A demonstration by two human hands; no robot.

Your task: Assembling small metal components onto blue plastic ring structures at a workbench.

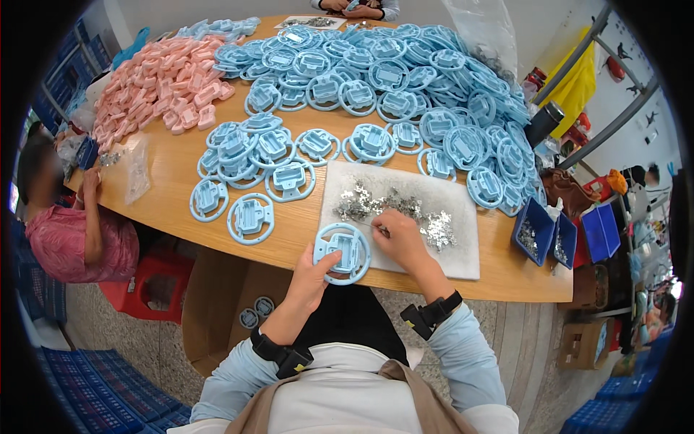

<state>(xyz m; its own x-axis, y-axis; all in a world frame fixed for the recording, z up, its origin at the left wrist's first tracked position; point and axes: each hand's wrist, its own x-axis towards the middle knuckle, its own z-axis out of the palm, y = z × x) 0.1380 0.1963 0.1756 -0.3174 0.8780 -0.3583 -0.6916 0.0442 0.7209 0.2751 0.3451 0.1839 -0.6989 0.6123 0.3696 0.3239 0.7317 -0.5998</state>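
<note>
My left hand (309, 281) grips a light-blue plastic wheel-shaped part (348, 244) at its left side, thumb over the front. The part has a round rim and a box-shaped hollow in its middle, and it is held at the table's near edge. Just right of it, my right hand (402, 242) is closed in a pinch on a thin metal tool (366, 224), whose exact kind is too small to tell. Beneath and beyond that hand, small silvery metal pieces (437, 230) lie in loose heaps on a white foam pad (463, 263).
Blue wheel parts (388, 74) are heaped across the back and right; pink plastic parts (168, 87) are piled at left. Blue bins (535, 230) stand at the right edge. A seated person (79, 235) works at left, another (361, 9) opposite. A cardboard box (217, 311) stands below.
</note>
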